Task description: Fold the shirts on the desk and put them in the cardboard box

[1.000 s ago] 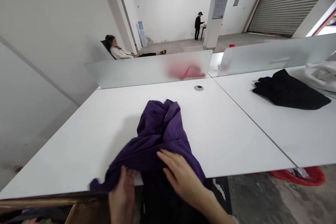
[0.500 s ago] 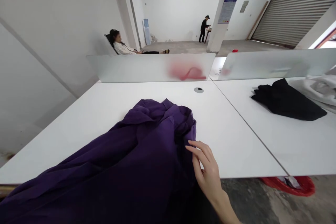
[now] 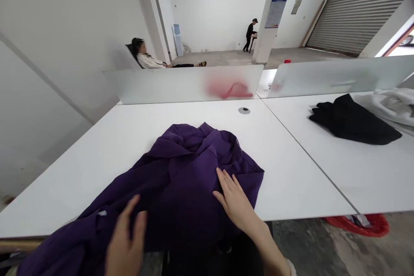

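Observation:
A crumpled dark purple garment (image 3: 190, 164) lies across the front of the white table, part of it hanging over the near edge at the left. My right hand (image 3: 234, 200) rests open on its right part, the fingers stretched out over the fabric. My left hand (image 3: 126, 239) is at the lower left, over the cloth and blurred by motion; thumb and fingers are apart with nothing between them. Whether it touches the fabric I cannot tell. A small white spot, perhaps a label, shows on the purple cloth left of this hand.
Frosted dividers (image 3: 190, 84) line the back of the white table (image 3: 291, 181). Black cloth (image 3: 354, 120) and white cloth (image 3: 396, 105) lie at the right. Below the edge is a red-rimmed container (image 3: 377, 226). Beyond, one person (image 3: 150, 58) reclines and another (image 3: 249, 34) stands.
My left hand has come into view at the lower left. My right hand has moved left onto the garment, and a flap of cloth now spreads out at the right.

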`<state>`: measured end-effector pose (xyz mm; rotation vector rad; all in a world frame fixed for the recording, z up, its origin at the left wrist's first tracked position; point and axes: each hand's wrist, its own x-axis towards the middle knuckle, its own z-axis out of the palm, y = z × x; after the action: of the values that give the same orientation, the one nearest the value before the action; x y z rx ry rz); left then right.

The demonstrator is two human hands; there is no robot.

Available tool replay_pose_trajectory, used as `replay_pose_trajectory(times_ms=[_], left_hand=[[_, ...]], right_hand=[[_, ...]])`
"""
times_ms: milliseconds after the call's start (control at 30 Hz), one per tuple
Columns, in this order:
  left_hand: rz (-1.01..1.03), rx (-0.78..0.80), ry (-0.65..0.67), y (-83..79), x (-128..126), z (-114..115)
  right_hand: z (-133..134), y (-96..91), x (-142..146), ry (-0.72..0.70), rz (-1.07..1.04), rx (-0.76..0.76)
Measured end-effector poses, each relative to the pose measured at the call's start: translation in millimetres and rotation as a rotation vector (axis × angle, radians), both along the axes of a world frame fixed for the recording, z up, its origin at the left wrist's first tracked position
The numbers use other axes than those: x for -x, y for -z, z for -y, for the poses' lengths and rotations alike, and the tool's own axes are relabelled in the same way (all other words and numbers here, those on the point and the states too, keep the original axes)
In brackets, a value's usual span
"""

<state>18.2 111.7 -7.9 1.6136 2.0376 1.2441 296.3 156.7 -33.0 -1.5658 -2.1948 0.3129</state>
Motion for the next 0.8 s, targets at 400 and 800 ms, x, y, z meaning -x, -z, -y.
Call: replay_pose_trajectory(times_ms=[400, 800], left_hand=[[-0.464, 0.067, 0.450, 14.7, -161, -88], [-0.553, -0.251, 0.846, 24.3, -187, -32]], right_hand=[[-145, -28.7, -87, -0.019, 0.118, 0.346], [-257, -56.3, -105, 0.082, 0.200, 0.459]])
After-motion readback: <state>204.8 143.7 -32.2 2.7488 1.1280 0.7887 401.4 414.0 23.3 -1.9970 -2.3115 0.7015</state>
